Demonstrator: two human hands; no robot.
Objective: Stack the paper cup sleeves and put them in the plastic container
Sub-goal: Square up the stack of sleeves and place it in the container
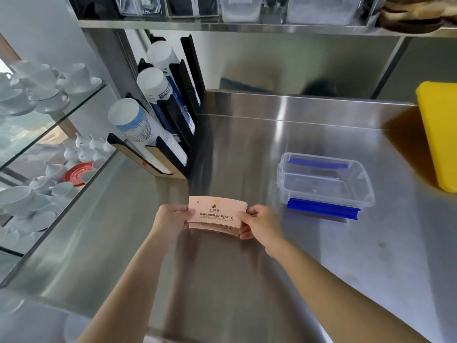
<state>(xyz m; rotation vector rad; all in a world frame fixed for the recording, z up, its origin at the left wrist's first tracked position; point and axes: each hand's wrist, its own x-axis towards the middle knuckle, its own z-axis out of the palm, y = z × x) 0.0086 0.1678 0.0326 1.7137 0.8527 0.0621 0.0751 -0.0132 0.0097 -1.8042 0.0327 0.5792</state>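
Left hand (pixel 170 219) and right hand (pixel 259 225) closed on stacked sleeves (pixel 214 214) (printed), left of bare plastic container (pixel 324 180).

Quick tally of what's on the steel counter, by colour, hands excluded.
Pink: 1, the stack of paper cup sleeves, held at its ends by the left hand and the right hand; sleeve count in it can't be told.
Clear with blue clips: 1, the plastic container.
Yellow: 1, the yellow block at the right edge.
Black: 1, the cup dispenser rack.
Total: 4
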